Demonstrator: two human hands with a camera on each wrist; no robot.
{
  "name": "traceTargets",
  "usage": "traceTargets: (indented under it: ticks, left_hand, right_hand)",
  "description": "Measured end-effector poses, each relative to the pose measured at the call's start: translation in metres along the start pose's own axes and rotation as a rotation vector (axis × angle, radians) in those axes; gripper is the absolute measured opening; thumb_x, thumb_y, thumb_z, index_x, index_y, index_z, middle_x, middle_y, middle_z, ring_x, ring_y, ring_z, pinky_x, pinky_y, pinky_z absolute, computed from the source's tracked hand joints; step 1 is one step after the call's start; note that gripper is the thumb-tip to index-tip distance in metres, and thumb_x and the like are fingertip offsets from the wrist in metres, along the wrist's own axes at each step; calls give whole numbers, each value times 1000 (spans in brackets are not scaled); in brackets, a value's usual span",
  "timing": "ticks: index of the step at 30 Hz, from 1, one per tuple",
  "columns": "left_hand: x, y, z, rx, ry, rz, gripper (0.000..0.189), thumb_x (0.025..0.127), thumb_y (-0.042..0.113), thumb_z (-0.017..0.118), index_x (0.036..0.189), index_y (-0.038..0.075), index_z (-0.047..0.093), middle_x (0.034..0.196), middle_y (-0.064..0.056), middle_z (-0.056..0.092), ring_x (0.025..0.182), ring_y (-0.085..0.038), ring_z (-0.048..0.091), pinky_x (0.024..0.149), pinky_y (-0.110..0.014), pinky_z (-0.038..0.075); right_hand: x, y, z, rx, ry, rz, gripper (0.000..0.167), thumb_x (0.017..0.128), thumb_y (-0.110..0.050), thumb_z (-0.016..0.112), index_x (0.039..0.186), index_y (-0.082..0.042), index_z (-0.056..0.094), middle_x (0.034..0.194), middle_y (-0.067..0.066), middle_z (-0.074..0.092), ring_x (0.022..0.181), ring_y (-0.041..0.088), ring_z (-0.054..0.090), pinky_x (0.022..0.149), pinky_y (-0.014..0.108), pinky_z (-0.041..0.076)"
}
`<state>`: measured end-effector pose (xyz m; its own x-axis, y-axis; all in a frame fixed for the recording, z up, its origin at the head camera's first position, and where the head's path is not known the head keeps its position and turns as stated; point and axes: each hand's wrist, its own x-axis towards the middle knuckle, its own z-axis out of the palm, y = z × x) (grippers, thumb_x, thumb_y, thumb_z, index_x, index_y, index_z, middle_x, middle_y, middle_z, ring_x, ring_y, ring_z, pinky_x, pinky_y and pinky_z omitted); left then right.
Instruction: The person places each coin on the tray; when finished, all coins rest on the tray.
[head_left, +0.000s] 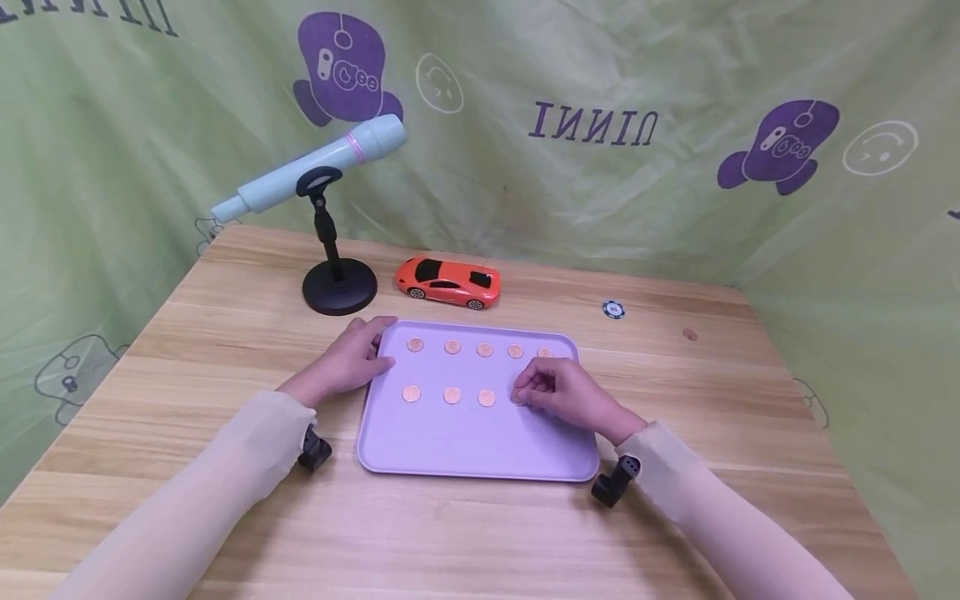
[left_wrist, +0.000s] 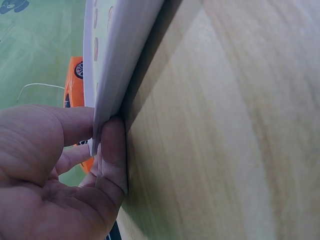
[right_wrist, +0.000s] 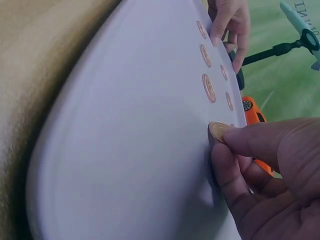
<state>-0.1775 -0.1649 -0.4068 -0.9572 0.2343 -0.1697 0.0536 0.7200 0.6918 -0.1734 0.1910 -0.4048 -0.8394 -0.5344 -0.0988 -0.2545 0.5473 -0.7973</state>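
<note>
A lilac tray (head_left: pixel 457 442) lies on the wooden table with several copper-coloured coins (head_left: pixel 452 396) set out in two rows across it. My left hand (head_left: pixel 347 357) grips the tray's left rim; in the left wrist view the thumb is over the edge and a finger lies against its underside. Over the right part of the tray, my right hand (head_left: pixel 568 393) pinches a coin (right_wrist: pixel 217 130) between thumb and fingertip, at the right end of the nearer row. In the right wrist view that coin is tilted, close to the tray surface.
Behind the tray sits an orange toy car (head_left: pixel 450 282). A pale blue microphone (head_left: pixel 315 167) rests on a black stand (head_left: pixel 339 287) at the back left. Toward the back right lie a poker chip (head_left: pixel 613 309) and a small brownish piece (head_left: pixel 690 334). A green printed curtain (head_left: pixel 600 200) hangs behind.
</note>
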Motion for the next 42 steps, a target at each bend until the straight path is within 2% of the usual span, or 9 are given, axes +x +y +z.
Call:
traceTargets:
  ticks: [13, 19, 32, 42]
  left_hand:
    - [1, 2, 0, 6, 0, 3, 67, 101, 8, 63, 160, 0, 34, 125, -27, 48, 98, -28, 57, 84, -34, 52]
    - [1, 2, 0, 3, -4, 6, 67, 101, 8, 63, 160, 0, 34, 124, -26, 47, 97, -27, 56, 84, -34, 51]
    - [1, 3, 0, 0, -3, 1, 67, 100, 8, 64, 160, 1, 34, 125, -27, 47, 97, -28, 56, 83, -34, 51]
    - [-1, 3, -1, -4, -8, -12, 68, 101, 9, 64, 161, 1, 33, 128, -28, 47, 101, -30, 57, 86, -36, 53]
  right_hand:
    - [0, -7, 4, -91, 42, -6, 4, 91, -2, 76, 94, -2, 74, 87, 9, 73, 78, 9, 62, 71, 20, 53]
    - [-1, -8, 4, -118, 35, 13, 4, 91, 0, 75, 94, 1, 73, 85, 10, 71, 77, 10, 61, 69, 19, 52]
    - [-1, -11, 2, -208, 19, -18, 5, 89, 1, 76, 92, -2, 73, 84, 7, 71, 77, 8, 59, 72, 19, 51]
    - [-3, -10, 3, -170, 28, -11, 5, 92, -2, 76, 95, -3, 73, 87, 7, 72, 80, 10, 61, 73, 20, 52]
